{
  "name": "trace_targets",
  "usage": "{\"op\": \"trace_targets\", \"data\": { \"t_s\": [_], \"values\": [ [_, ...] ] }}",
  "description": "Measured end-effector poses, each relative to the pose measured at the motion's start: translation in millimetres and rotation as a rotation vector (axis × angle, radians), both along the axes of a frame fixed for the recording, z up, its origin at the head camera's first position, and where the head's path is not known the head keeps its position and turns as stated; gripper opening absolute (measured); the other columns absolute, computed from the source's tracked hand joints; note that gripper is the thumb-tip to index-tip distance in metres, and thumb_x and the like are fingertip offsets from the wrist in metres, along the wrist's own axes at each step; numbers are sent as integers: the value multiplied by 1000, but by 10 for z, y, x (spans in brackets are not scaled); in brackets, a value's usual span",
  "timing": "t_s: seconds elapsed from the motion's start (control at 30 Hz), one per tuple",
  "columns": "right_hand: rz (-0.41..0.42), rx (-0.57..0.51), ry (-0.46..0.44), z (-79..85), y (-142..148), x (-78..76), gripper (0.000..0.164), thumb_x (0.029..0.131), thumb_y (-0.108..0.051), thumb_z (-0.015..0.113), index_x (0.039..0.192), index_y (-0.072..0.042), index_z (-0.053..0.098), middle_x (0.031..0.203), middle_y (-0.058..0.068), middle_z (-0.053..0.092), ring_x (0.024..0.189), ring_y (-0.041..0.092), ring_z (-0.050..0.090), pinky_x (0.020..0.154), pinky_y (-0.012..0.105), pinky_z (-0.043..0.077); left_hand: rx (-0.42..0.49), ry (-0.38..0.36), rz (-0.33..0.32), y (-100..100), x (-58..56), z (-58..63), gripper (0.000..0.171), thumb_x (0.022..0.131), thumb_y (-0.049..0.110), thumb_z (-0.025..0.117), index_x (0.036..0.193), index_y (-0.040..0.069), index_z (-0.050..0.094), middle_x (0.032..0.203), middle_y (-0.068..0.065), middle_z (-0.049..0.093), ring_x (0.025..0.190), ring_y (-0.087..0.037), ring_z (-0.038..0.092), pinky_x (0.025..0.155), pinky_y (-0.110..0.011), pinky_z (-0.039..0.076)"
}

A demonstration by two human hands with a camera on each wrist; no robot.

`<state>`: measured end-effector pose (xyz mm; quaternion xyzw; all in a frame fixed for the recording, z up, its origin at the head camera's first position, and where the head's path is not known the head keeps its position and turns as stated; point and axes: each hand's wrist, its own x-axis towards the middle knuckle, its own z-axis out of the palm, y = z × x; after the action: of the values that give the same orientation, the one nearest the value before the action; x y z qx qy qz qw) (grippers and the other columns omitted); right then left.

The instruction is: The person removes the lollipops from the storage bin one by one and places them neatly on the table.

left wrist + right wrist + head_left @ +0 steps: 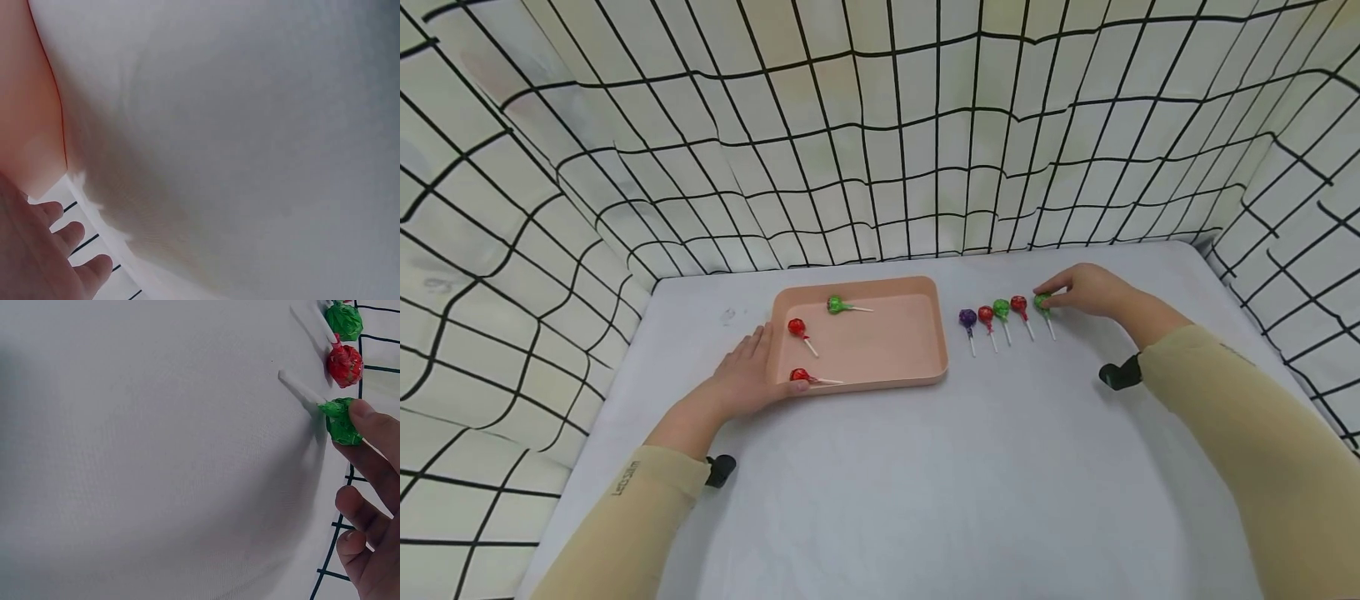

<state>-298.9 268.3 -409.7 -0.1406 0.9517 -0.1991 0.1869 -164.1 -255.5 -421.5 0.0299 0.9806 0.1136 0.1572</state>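
Note:
My right hand (1092,292) pinches a green-wrapped lollipop (342,425) by its candy head, between thumb and forefinger. Its white stick points toward the near side of the table. To its left, a row holds a red lollipop (1018,304), a green one (1002,309), another red one (986,315) and a purple one (967,318). My left hand (747,375) rests at the left end of a pink tray (880,333), fingers straight and thumb along the near rim. Inside the tray lie a green lollipop (835,305) and two red lollipops (796,327).
A white cloth covers the table (910,492). Black wire grid panels (880,150) stand along the back, left and right sides, with white sheeting behind them. A dark wrist-camera mount (1120,373) sits under the right wrist, and another (721,471) under the left.

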Motion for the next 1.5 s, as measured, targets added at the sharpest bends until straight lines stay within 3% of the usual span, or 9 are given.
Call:
{"op": "trace_targets", "data": {
  "t_s": [0.3, 0.73, 0.9, 1.2, 1.5],
  "values": [
    [-19, 3, -14, -73, 33, -11, 42, 96, -32, 66, 135, -18, 64, 144, 20, 51, 131, 41, 41, 104, 60, 39, 1, -13, -12, 17, -2, 8, 127, 80, 75, 59, 155, -6, -5, 161, -30, 5, 147, -49, 7, 116, -64, 13],
    [-24, -30, -1, 119, -67, 44, 43, 95, -29, 68, 136, -16, 63, 139, 16, 56, 111, 35, 50, 91, 51, 48, 28, -32, -3, 16, 17, 47, 126, 81, 71, 62, 155, -6, -4, 161, -31, 7, 146, -50, 8, 116, -64, 14],
    [-11, -46, 1, 202, -172, 57, 42, 95, -28, 68, 135, -16, 63, 137, 17, 57, 110, 34, 52, 91, 51, 49, 45, -41, 10, 14, 30, 47, 125, 81, 70, 63, 155, -5, -5, 161, -30, 8, 146, -49, 9, 116, -64, 13],
    [41, -72, 13, 337, -527, 40, 42, 94, -34, 69, 133, -18, 66, 137, 13, 59, 110, 29, 54, 90, 46, 50, 22, -41, 3, 30, 17, 76, 128, 78, 73, 63, 156, -4, -4, 161, -29, 10, 147, -49, 9, 116, -64, 14],
    [102, -114, -9, 399, -1090, -14, 38, 91, -36, 73, 127, -24, 70, 131, 2, 63, 104, 24, 58, 85, 40, 52, 41, -31, -1, 3, 8, 47, 126, 80, 70, 64, 155, -5, -4, 161, -29, 10, 147, -48, 11, 117, -62, 16]
  ]
}}
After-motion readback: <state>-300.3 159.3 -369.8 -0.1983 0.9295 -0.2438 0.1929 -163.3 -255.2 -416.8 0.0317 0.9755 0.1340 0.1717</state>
